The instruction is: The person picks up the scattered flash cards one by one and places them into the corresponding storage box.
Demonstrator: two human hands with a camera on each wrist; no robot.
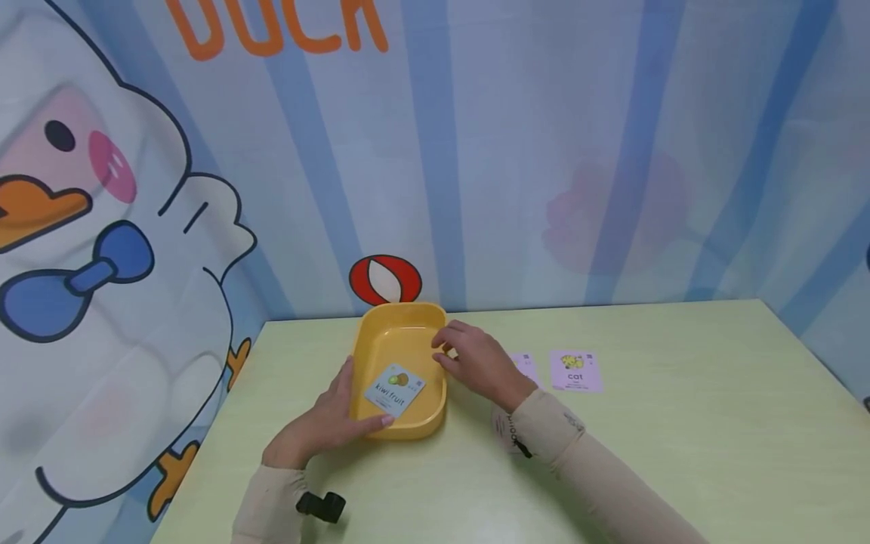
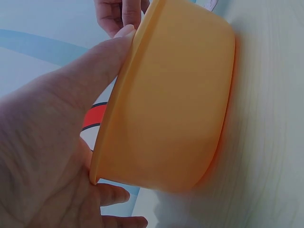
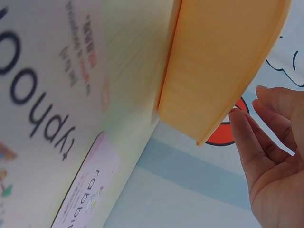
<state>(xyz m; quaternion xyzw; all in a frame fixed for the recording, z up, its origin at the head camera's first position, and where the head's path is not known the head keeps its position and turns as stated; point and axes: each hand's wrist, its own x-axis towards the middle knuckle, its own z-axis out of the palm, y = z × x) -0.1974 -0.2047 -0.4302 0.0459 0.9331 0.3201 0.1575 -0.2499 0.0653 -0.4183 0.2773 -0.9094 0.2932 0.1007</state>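
Note:
A yellow plastic tray (image 1: 408, 344) stands on the table, a kiwi fruit picture card (image 1: 395, 390) lying inside it near the front. My left hand (image 1: 322, 423) grips the tray's front left corner, thumb over the front rim and fingers along the left side. Over the tray's right rim is my right hand (image 1: 482, 363), its fingers loosely bent with nothing between them. In the right wrist view, a fingertip comes close to the rim; whether it touches I cannot tell.
Right of the tray lie a cat card (image 1: 576, 372), a partly covered rabbit card (image 3: 90, 190) and a card lettered "typhoo" (image 3: 42, 85), largely under my right forearm in the head view. A printed duck backdrop (image 1: 516, 151) hangs behind the table (image 1: 680, 423).

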